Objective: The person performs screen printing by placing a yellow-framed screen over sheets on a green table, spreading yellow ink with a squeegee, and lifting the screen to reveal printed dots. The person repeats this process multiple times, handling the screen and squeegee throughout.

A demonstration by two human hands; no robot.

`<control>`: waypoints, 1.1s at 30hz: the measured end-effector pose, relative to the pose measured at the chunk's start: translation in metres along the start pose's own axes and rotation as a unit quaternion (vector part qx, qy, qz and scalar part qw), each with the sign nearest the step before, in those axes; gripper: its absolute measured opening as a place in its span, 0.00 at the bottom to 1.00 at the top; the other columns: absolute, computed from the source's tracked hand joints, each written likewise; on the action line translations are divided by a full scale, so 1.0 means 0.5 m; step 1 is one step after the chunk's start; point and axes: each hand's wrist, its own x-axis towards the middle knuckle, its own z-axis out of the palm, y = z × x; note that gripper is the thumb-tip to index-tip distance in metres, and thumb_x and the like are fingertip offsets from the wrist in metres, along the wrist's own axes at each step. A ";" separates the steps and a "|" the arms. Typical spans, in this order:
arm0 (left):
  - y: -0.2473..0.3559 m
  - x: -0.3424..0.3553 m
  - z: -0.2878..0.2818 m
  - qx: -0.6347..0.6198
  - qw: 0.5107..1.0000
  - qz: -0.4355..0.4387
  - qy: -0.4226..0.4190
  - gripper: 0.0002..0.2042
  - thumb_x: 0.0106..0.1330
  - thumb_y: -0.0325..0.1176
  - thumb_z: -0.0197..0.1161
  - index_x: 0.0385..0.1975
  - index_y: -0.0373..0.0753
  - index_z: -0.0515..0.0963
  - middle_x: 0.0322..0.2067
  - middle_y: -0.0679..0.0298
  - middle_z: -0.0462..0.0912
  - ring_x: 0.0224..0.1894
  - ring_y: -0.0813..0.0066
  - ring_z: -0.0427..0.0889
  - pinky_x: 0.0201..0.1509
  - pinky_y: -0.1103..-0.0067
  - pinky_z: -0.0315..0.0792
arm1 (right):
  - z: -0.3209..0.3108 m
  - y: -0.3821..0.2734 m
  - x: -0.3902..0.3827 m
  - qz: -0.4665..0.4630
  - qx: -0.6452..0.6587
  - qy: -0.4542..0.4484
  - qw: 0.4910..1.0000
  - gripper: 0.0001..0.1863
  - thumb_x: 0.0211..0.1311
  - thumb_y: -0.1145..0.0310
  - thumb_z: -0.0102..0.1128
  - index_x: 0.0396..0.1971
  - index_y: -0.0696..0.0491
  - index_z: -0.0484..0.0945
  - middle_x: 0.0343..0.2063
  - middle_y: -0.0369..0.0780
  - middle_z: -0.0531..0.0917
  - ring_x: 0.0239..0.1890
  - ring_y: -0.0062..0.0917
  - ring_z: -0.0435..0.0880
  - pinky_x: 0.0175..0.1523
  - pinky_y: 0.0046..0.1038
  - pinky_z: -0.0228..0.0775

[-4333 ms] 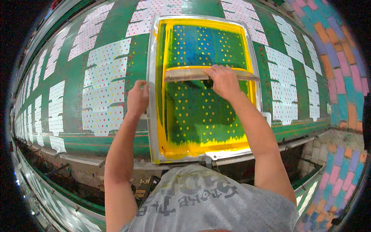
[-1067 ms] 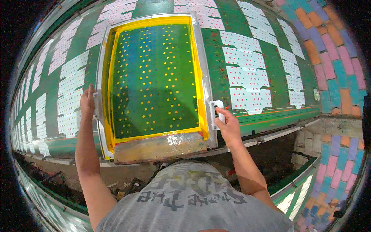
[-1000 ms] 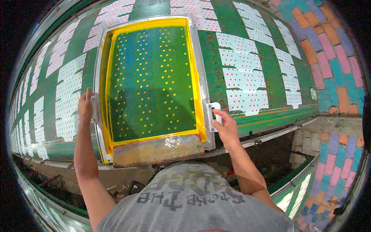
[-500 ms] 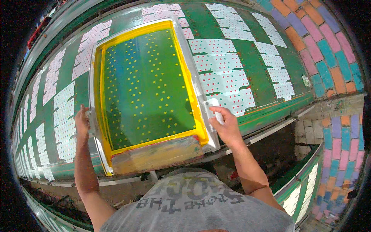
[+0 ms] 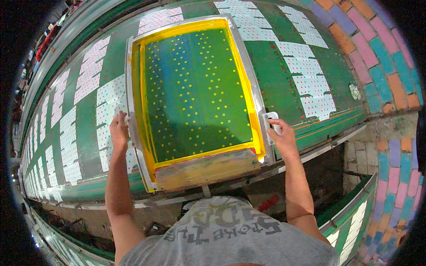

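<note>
Before me is a screen printing frame (image 5: 251, 80), its metal sides edged with yellow ink. Yellow dots pattern its green mesh (image 5: 199, 97). A stained, wood-coloured board (image 5: 208, 170) lies across the near end. My right hand (image 5: 283, 137) is closed round the white handle (image 5: 271, 122) on the right side. At the left side, my left hand (image 5: 119, 133) is closed on a small handle that it partly hides. White sheets printed with coloured dots (image 5: 310, 91) lie in columns on the green table (image 5: 262, 53). Whether the frame touches the table, I cannot tell.
The table's front rail (image 5: 319, 144) runs along the near side. A crumpled pale scrap (image 5: 354, 91) lies near the right end. Beyond is a multicoloured brick-patterned surface (image 5: 386, 57). Another green table with white sheets (image 5: 355, 221) stands at lower right.
Both hands and the frame have shifted right along the table. The frame now covers the dotted column formerly at its right, and more sheets show at its left.
</note>
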 end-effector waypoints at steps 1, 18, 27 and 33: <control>0.007 -0.017 0.031 0.002 1.000 0.000 0.008 0.26 0.83 0.58 0.58 0.53 0.37 0.86 0.19 0.76 0.67 0.17 0.85 0.62 0.20 0.78 0.59 | -0.021 0.017 0.007 0.007 0.009 0.005 1.000 0.19 0.64 0.70 0.74 0.55 0.56 0.88 0.52 0.45 0.91 0.59 0.34 0.88 0.69 0.34 0.74; 0.051 -0.122 0.222 0.044 0.998 0.024 0.042 0.25 0.83 0.57 0.61 0.44 0.37 0.88 0.25 0.74 0.74 0.25 0.82 0.68 0.27 0.76 0.61 | -0.191 0.182 0.068 0.033 0.076 -0.013 0.996 0.18 0.65 0.73 0.73 0.55 0.57 0.87 0.55 0.44 0.89 0.60 0.34 0.87 0.69 0.35 0.73; 0.031 -0.103 0.242 0.119 0.992 0.002 0.045 0.27 0.80 0.55 0.66 0.47 0.29 0.87 0.39 0.58 0.90 0.43 0.69 0.85 0.53 0.70 0.77 | -0.131 0.093 -0.087 -0.290 -0.244 -0.051 0.924 0.30 0.58 0.68 0.77 0.63 0.50 0.83 0.65 0.53 0.79 0.68 0.53 0.77 0.73 0.53 0.71; 0.007 -0.089 0.256 0.126 0.991 0.023 0.046 0.29 0.77 0.56 0.68 0.48 0.29 0.88 0.41 0.50 0.92 0.46 0.62 0.90 0.55 0.68 0.79 | -0.041 0.082 -0.176 -0.411 -0.232 -0.183 0.862 0.26 0.60 0.64 0.75 0.60 0.47 0.86 0.66 0.43 0.80 0.69 0.46 0.78 0.70 0.50 0.75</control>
